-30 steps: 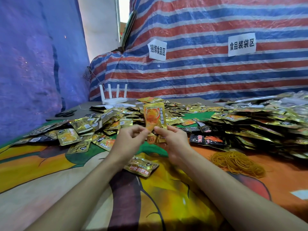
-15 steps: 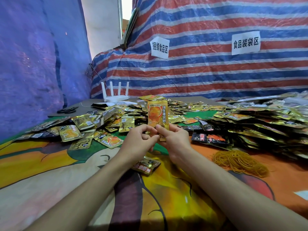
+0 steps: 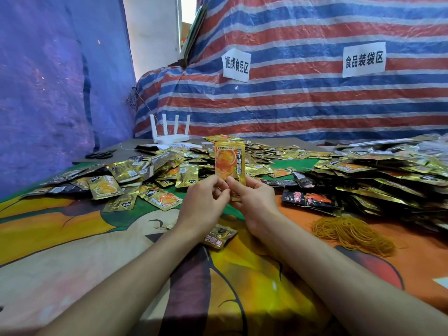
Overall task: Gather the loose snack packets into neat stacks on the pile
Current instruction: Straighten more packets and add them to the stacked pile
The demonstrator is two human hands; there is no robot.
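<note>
Because both hands close over its lower end, we cannot see the bottom edge of the held packet (image 3: 229, 161), nor can we tell whether more packets sit behind it; only a sliver of foil shows between the palms. We see another gold packet (image 3: 219, 235) lying on the patterned cloth (image 3: 97, 251), partly covered by the left wrist. The heaped packets (image 3: 378, 175) on the right run off the frame edge. The print on most of the loose packets (image 3: 135, 175) scattered to the left is too small for us to read.

The held packet stands upright above the cloth, its long axis vertical, its orange printed face turned toward us and its top seam uppermost. It is raised in front of the scatter, between the two spreads of packets.

We find the left hand (image 3: 203, 202) with fingers curled, thumb and forefinger pinching the packet's lower left corner. The right hand (image 3: 254, 202) pinches the lower right part, thumb on the front face, its other fingers hidden behind. The two thumbs nearly meet across the packet, and everything above them stands free of the fingers.

We also note a tangle of rubber bands (image 3: 351, 234) on the cloth beside the right forearm, near the foot of the right-hand heap
</note>
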